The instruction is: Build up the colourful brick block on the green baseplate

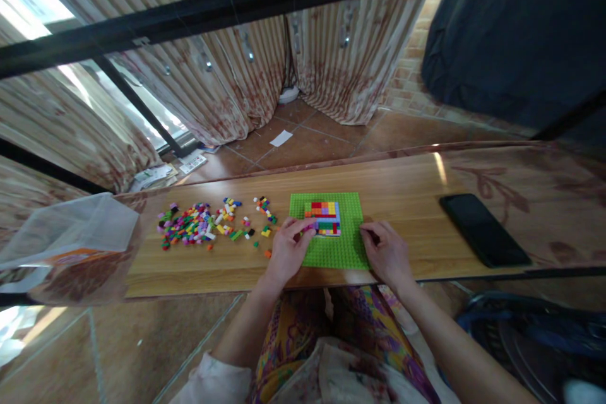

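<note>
A green baseplate lies on the wooden table in front of me. A patch of coloured bricks is built on its middle. My left hand rests at the plate's left edge, fingers pinched on a small purple brick beside the built patch. My right hand sits at the plate's right edge with fingers curled against it, steadying the plate; nothing shows inside them.
A scatter of several loose coloured bricks lies left of the plate. A clear plastic bag sits at the table's left end. A black phone lies to the right. Curtains and tiled floor lie beyond.
</note>
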The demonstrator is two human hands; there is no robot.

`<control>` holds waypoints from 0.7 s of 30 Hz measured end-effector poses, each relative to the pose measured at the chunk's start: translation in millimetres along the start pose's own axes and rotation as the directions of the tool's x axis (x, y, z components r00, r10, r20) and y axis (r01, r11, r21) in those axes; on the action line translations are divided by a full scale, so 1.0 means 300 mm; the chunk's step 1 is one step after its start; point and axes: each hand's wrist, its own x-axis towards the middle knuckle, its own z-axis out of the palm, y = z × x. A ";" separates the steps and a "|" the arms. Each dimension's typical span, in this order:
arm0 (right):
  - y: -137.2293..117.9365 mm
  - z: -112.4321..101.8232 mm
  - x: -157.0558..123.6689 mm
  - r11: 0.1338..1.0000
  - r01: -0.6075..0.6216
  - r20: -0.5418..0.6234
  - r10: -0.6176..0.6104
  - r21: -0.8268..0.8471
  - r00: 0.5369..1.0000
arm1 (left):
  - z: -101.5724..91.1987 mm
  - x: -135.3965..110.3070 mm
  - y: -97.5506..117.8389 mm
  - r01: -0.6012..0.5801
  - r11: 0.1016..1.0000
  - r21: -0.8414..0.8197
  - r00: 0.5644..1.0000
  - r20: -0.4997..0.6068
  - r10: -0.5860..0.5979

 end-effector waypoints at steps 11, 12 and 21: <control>0.004 0.001 0.000 1.000 0.008 0.005 -0.008 -0.012 1.000 | 0.009 -0.006 -0.014 -0.056 0.998 -0.026 0.996 -0.067 0.054; 0.004 0.002 0.000 1.000 0.009 0.006 -0.009 -0.013 1.000 | 0.010 -0.005 -0.013 -0.063 0.998 -0.012 0.995 -0.073 0.062; 0.001 -0.001 0.000 1.000 0.006 0.011 -0.006 -0.020 1.000 | 0.050 -0.038 -0.050 -0.182 0.929 0.324 0.958 -0.153 0.241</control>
